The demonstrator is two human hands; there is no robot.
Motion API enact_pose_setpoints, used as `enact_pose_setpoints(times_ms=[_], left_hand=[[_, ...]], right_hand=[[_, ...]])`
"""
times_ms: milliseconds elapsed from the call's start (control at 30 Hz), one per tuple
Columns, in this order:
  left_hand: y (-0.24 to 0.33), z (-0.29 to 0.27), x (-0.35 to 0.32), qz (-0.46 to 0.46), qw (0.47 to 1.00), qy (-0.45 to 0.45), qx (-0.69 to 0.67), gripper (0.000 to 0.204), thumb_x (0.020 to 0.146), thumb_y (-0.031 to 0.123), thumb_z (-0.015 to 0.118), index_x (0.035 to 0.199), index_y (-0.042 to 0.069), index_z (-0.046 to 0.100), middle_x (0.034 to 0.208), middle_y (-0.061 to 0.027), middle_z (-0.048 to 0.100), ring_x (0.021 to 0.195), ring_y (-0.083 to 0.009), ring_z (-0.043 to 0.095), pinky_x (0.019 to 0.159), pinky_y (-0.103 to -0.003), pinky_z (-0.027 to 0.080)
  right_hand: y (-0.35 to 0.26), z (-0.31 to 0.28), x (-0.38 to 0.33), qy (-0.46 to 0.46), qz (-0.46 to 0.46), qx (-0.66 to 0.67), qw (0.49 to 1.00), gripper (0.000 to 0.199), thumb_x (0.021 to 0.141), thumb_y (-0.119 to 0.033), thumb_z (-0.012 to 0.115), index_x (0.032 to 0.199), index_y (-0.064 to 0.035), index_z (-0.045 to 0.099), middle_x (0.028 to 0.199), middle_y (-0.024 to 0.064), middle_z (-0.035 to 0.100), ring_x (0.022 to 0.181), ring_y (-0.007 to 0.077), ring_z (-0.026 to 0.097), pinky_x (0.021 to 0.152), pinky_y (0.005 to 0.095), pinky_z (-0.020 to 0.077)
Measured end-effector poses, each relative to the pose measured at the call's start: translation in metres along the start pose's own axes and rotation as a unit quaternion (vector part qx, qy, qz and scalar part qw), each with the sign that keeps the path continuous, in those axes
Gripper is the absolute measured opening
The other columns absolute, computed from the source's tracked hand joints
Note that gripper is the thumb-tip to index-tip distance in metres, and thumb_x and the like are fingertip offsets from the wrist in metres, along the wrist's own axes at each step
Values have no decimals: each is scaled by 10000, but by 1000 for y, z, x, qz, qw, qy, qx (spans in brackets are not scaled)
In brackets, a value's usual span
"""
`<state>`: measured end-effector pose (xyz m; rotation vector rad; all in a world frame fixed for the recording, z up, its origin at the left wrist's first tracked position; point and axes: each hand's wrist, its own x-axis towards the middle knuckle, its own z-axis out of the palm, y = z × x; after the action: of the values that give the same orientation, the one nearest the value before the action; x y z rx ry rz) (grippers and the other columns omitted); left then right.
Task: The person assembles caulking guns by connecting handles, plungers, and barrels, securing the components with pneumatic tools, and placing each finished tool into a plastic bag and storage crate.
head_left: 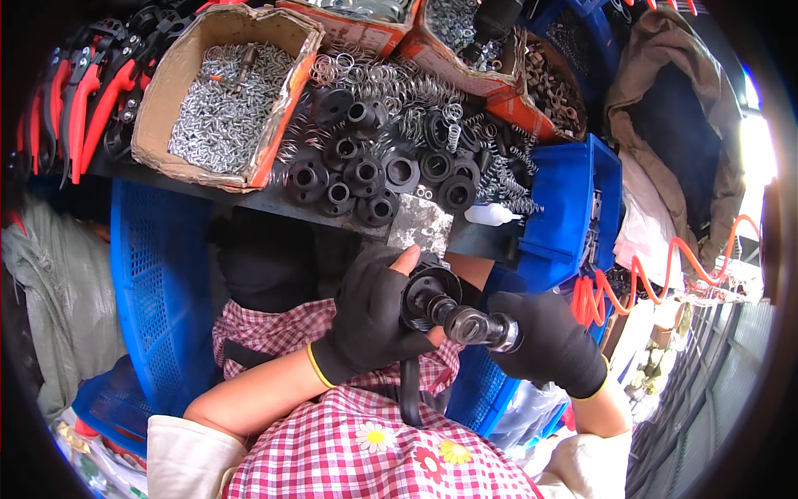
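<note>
1. Step: reads as turning or fastening at the center of the black part [442, 281], held in front of the apron [332, 432], short of the surface [278, 203].
2. Left hand [366, 312]: grip closed round the part, fingertips at its rim.
3. Right hand [549, 341]: grip wrapped on the metal tool [470, 325] — its head points into the part.
4. Socket seating: can't tell from here.
5. Next move, my call: tool square to the center, left hand braced against twist — off-axis load could slip it.
</note>
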<state>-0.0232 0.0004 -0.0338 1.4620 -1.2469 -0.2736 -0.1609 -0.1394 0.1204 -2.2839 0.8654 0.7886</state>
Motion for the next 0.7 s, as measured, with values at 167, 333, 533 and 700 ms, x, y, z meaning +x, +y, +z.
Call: enact_pose_setpoints(times_ms=[167,333,533,700], left_hand=[[-3,3,0,7,1000,-20,14,910,794,593,701,1317,-103,435,1085,-211,572,1000,-378,570,932,-509,437],[-4,4,-1,18,1000,-19,12,968,790,636,695,1326,-119,412,1102,-227,565,991,-381,573,924,-507,444],[-10,3,5,-3,996,-64,-63,959,698,538,806,1339,-70,432,1121,-202,568,1040,-377,552,956,-520,412],[-5,14,3,-50,995,-31,-81,796,709,581,757,1254,30,575,1119,-126,588,1025,-326,562,969,-484,397]], right_hand=[[11,7,3,4,-10,53,999,347,693,-229,763,982,-70,655,780,196,667,763,394,664,660,443,519],[10,-2,5,-35,1,40,999,309,692,-217,756,943,-72,649,774,175,666,755,388,663,641,433,520],[29,15,5,-12,-80,98,992,292,694,-222,771,930,-85,667,740,146,673,692,347,675,596,394,517],[4,45,-19,4,55,256,965,377,640,-169,831,965,-50,682,773,126,698,702,276,708,629,352,546]])
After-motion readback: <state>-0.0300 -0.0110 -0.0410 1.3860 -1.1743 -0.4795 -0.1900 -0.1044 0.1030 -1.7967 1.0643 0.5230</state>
